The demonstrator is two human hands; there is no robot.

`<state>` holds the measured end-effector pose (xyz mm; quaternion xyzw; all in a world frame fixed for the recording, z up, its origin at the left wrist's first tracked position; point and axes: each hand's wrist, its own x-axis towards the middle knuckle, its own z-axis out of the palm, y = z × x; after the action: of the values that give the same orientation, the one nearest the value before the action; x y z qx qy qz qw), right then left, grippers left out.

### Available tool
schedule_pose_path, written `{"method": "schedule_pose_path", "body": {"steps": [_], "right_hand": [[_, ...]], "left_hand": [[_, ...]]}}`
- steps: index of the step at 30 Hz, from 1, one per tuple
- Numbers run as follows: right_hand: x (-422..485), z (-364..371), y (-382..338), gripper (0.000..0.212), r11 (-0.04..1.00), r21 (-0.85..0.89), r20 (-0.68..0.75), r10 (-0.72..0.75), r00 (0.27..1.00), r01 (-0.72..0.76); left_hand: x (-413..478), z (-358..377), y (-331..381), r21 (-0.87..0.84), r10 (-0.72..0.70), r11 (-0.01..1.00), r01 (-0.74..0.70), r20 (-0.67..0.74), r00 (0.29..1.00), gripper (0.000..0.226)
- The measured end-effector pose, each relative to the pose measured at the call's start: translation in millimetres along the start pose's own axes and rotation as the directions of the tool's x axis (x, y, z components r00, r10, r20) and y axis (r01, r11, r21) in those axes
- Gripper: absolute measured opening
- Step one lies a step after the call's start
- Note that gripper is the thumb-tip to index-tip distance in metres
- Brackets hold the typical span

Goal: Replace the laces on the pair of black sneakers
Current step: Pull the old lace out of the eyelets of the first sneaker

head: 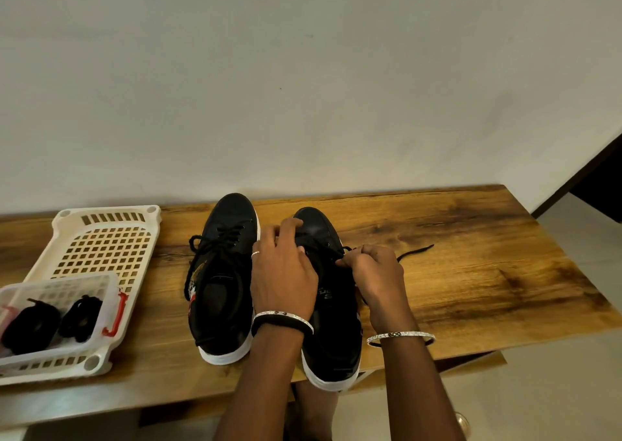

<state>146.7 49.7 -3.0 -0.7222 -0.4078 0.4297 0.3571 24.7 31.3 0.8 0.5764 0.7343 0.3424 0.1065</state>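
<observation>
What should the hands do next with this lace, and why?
Probably the right hand should pull the lace out of the next hole. It pinches the lace, whose loose end lies on the table, while the left hand holds the shoe steady.

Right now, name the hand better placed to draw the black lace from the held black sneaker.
Right hand: it pinches the black lace; the left hand only holds the white-soled black sneaker.

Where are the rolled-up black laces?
In the head view, the two rolled-up black laces lie in the small clear basket on the white tray, at the left end of the table, left of the left sneaker.
</observation>
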Motion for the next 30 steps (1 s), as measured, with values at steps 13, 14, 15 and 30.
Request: {"method": "schedule_pose_path", "body": {"steps": [13, 14, 15, 30], "right_hand": [[-0.9, 5.7, -0.7, 0.014, 0.995, -0.088, -0.013, -0.040, 0.999, 0.038], [-0.9, 4.5, -0.4, 0.013, 0.997, -0.071, -0.009, -0.031, 0.999, 0.030], [-1.2, 3.8, -0.1, 0.012, 0.998, -0.051, -0.004, -0.022, 1.000, 0.022], [-1.4, 3.2, 2.1, 0.008, 1.000, 0.016, 0.014, -0.011, 1.000, 0.011]], "left_hand": [[-1.4, 11.7, -0.6, 0.234, 0.016, 0.970, -0.063, 0.194, 0.981, 0.022], [-1.2, 12.8, -1.5, 0.225, 0.014, 0.972, -0.060, 0.202, 0.979, 0.018], [-1.1, 14.7, -3.8, 0.199, 0.024, 0.978, -0.063, 0.193, 0.981, 0.015], [8.0, 10.7, -6.9, -0.584, -0.156, 0.781, 0.219, 0.157, 0.975, 0.002]]}}
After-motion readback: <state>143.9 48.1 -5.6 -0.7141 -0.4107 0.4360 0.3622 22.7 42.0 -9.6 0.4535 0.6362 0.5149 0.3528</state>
